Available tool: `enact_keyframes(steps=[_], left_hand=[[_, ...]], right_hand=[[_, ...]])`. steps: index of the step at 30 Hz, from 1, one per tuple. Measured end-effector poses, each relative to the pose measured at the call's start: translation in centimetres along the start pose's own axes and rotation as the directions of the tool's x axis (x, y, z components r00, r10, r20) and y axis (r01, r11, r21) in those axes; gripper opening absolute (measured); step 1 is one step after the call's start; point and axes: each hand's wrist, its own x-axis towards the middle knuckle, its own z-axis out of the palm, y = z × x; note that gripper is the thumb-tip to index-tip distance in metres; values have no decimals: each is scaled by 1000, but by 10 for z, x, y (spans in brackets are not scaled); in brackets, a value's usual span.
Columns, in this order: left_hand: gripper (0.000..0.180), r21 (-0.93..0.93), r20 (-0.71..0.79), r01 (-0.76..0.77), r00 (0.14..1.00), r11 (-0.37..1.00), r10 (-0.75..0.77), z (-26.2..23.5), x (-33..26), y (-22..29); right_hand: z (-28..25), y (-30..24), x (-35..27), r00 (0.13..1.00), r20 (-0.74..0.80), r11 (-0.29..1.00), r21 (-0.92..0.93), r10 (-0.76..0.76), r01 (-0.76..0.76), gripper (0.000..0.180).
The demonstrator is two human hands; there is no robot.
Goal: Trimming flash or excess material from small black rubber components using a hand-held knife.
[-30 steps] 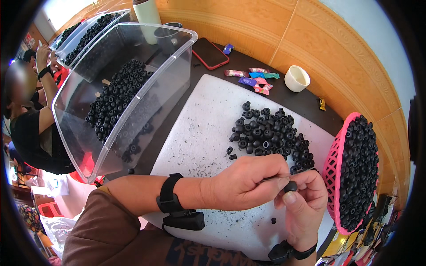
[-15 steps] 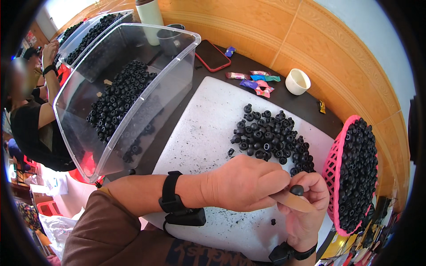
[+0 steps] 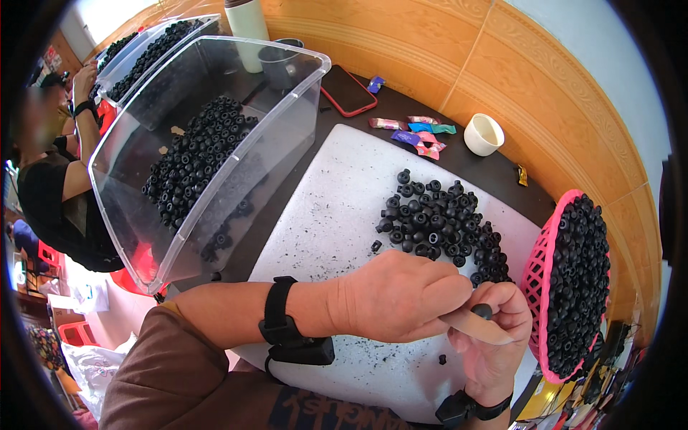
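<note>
My left hand (image 3: 398, 295) is closed round the end of a flat, pointed, blade-like piece (image 3: 479, 328) that looks tan. Its handle, if any, is hidden in my fist. In the fingers of my right hand (image 3: 498, 333) sits a small round black piece (image 3: 483, 311), rubber-like, pressed against the blade-like piece. Beyond my hands a pile of similar black pieces (image 3: 433, 218) lies on a white foam board (image 3: 308, 208). One small black bit (image 3: 442, 359) rests on the board beside my right hand, and dark crumbs are scattered over it.
A clear plastic bin (image 3: 215, 186) partly filled with black pieces stands left. At right is a heaped pink basket (image 3: 539, 269). Behind the board are a phone (image 3: 349, 92), wrapped candies (image 3: 423, 136), a cup (image 3: 484, 135) and a bottle (image 3: 247, 32). Another person (image 3: 61, 193) sits far left.
The view has shifted slightly. Both hands keep their grip; the blade-like piece and the black piece between them have barely moved.
</note>
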Motion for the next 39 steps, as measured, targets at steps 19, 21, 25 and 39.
enact_keyframes(steps=[19, 21, 25, 39], left_hand=[[26, 44, -15, -23, 1000, 999, 23, 0, -1, 3], [24, 15, -7, 1, 1000, 1000, -1, 2, -1, 3], [17, 29, 144, 442, 886, 897, -441, 7, -1, -15], [15, -630, 58, 392, 885, 671, -463, -1, -1, -2]], right_hand=[[5, -1, -5, 997, 41, 998, -20, 63, -63, 23], [17, 3, -7, 990, -138, 995, -97, -29, 16, 19], [15, 2, -15, 923, 376, 916, -338, -79, 216, 20], [6, 3, 0, 996, 87, 999, 41, -34, 31, 19]])
